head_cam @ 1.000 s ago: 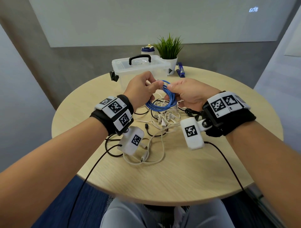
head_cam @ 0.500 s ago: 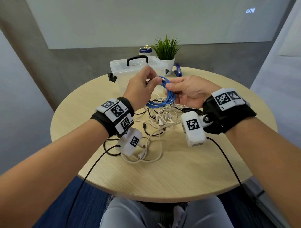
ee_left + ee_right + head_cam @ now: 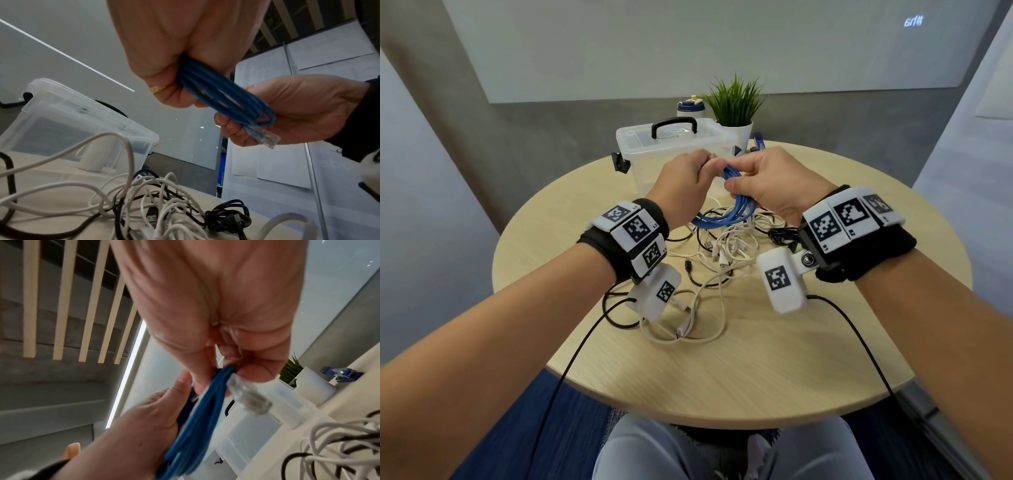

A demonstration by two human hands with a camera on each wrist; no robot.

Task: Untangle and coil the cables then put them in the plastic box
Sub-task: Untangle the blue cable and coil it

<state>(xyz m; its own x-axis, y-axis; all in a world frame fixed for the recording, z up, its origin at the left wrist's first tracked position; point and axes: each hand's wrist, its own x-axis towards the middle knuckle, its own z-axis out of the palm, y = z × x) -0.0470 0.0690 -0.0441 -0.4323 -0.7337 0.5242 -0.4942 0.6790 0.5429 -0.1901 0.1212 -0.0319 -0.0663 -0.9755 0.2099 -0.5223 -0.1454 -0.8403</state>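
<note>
We hold the blue cable (image 3: 726, 214) coiled above the cable pile (image 3: 719, 253), just before the plastic box (image 3: 643, 157). Both our left hand (image 3: 685, 185) and right hand (image 3: 774, 185) clench its loops. It looks springy, so we grip across all strands.

round table top (image 3: 756, 370): pale wood-grain laminate, matt, smooth
clear lidded storage box (image 3: 654, 164): translucent plastic, faintly glossy; black plastic handle
coiled blue network cable (image 3: 726, 214): smooth rubbery jacket, matt; clear hard-plastic plug (image 3: 265, 138)
tangled white and black cables (image 3: 722, 253): smooth plastic sheath, slight sheen
black wristbands (image 3: 873, 253): soft cloth, matt
white tag blocks (image 3: 780, 284): matt hard plastic
</note>
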